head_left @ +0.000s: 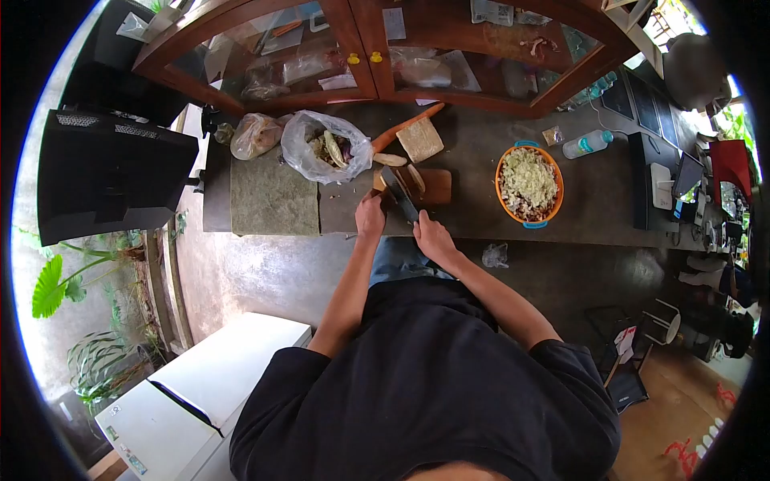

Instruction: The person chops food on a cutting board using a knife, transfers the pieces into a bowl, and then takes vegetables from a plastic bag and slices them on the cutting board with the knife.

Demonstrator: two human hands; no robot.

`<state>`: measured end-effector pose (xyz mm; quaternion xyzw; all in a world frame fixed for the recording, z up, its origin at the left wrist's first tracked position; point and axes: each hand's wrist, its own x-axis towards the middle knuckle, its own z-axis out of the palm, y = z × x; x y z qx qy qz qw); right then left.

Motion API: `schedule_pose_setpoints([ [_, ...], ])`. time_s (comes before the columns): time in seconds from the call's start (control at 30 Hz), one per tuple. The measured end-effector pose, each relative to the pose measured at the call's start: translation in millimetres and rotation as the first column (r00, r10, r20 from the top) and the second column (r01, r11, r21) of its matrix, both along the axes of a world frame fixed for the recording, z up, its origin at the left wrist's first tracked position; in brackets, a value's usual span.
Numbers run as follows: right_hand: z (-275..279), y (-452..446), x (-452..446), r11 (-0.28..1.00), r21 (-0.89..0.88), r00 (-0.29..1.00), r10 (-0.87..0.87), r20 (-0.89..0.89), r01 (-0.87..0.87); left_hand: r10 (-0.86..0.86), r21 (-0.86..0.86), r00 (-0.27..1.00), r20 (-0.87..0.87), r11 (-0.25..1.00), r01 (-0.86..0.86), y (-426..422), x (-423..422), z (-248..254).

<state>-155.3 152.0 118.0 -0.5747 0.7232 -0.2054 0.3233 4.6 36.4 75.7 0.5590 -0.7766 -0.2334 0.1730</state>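
My right hand [434,238] is wrapped round the handle of a knife, its wide dark blade [399,193] slanting up and left over a wooden cutting board [437,187]. At the board's left edge is my left hand [370,215], its fingers bent beside the blade; what they hold, if anything, is too small to make out. A pale elongated piece [416,178] lies on the board, right of the blade. Just above the board are another pale piece [390,159], a tan block [419,139] and a long orange carrot [387,140].
Left of the board sits an open plastic bag [293,147] with scraps, beside a tied bag [255,135] and a grey mat [274,200]. Rightward stand an orange basket [500,192] of chopped food and a bottle [588,144]. A glass-doored cabinet [365,60] borders the table's back.
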Motion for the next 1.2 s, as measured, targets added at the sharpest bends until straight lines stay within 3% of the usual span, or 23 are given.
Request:
schedule_pose_setpoints([
  [0.47, -7.4, -13.1, 10.5, 1.0, -0.013, 0.998, 0.016, -0.064, -0.017, 0.003, 0.011, 0.998, 0.061, 1.0, -0.003, -4.3, 1.5, -10.3],
  [0.57, 3.3, -15.6, 7.5, 0.998, 0.049, 0.999, 0.031, -0.038, -0.029, 0.032, -0.04, 0.998, -0.053, 0.999, -0.034, -2.4, 1.1, -8.4],
  [0.67, 9.3, -14.2, 5.0, 0.996, 0.073, 0.996, 0.063, -0.059, -0.059, 0.05, 0.035, 0.995, -0.086, 0.998, -0.047, -1.8, 3.3, -9.1],
  [0.73, 9.8, -12.6, 2.1, 0.998, 0.024, 0.992, 0.059, -0.114, -0.057, -0.008, -0.146, 1.0, 0.011, 0.989, 0.01, -5.2, 6.0, -8.3],
  [0.87, 3.7, -15.8, -2.0, 0.996, -0.009, 0.983, 0.085, -0.166, -0.087, 0.023, -0.185, 0.998, 0.052, 0.983, -0.013, -14.0, 6.5, -9.5],
  [0.93, 2.0, -17.0, -2.2, 0.996, -0.014, 0.982, 0.088, -0.17, -0.092, -0.012, -0.064, 0.997, -0.07, 0.998, 0.007, -17.4, 7.9, -15.7],
  [1.07, 1.1, -14.1, -1.8, 0.995, 0.011, 0.985, 0.095, -0.147, -0.095, 0.039, -0.011, 0.995, -0.087, 0.999, -0.041, -16.1, 2.0, -7.8],
  [1.13, -5.4, -13.0, -0.4, 0.995, 0.007, 0.982, 0.098, -0.162, -0.098, 0.075, 0.095, 0.995, -0.07, 0.993, -0.068, -17.0, 0.0, 1.4],
  [1.2, -8.9, -18.4, -0.6, 0.996, 0.012, 0.985, 0.091, -0.148, -0.09, 0.061, 0.079, 0.995, -0.079, 0.995, -0.055, -23.2, -0.1, 3.1],
])
